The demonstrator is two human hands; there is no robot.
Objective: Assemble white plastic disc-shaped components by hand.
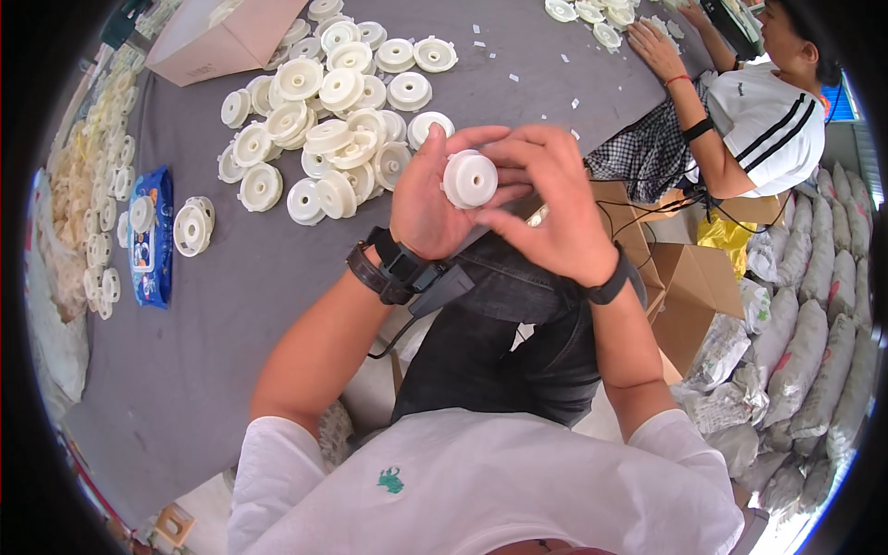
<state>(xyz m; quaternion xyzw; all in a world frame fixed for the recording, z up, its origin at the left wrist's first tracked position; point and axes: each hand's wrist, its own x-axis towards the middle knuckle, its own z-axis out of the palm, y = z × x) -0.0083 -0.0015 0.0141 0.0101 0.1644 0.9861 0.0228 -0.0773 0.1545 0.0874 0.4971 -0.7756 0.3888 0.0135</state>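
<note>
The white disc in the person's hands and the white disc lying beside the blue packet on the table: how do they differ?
The held disc is raised off the table, pinched between the left hand and right hand; the disc by the blue packet lies on the grey table, touched by no hand. The held disc stands apart, while the other lies against a second disc. Both are white, round, with a centre hole.

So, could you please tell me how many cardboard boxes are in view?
3: a pinkish closed box at the table's far-left corner, and two open brown boxes on the floor beside the seated co-worker. Others may be hidden.
</note>
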